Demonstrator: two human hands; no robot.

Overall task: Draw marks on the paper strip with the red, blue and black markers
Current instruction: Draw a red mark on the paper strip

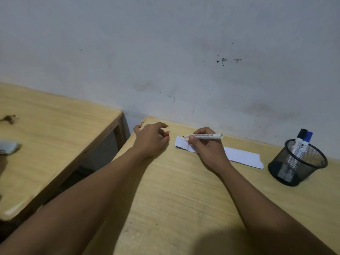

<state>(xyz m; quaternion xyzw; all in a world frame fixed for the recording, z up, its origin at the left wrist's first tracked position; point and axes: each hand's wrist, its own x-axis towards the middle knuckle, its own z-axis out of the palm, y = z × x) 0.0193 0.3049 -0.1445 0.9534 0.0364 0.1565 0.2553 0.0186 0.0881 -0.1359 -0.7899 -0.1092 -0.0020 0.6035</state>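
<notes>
A white paper strip (242, 155) lies flat on the wooden table (184, 190) near the wall. My right hand (206, 146) rests on the strip's left part and grips the uncapped red marker (207, 136), tip pointing left just above the strip's left end. My left hand (151, 138) lies on the table left of the strip, fingers curled around the small red cap (166, 134). The black marker (299, 142) and blue marker (306, 141) stand capped in a black mesh cup (294, 162) at the right.
A second wooden table (46, 135) stands to the left, separated by a dark gap, with a blurred pale object (9, 147) on its left edge. A grey wall (184, 61) runs directly behind both tables.
</notes>
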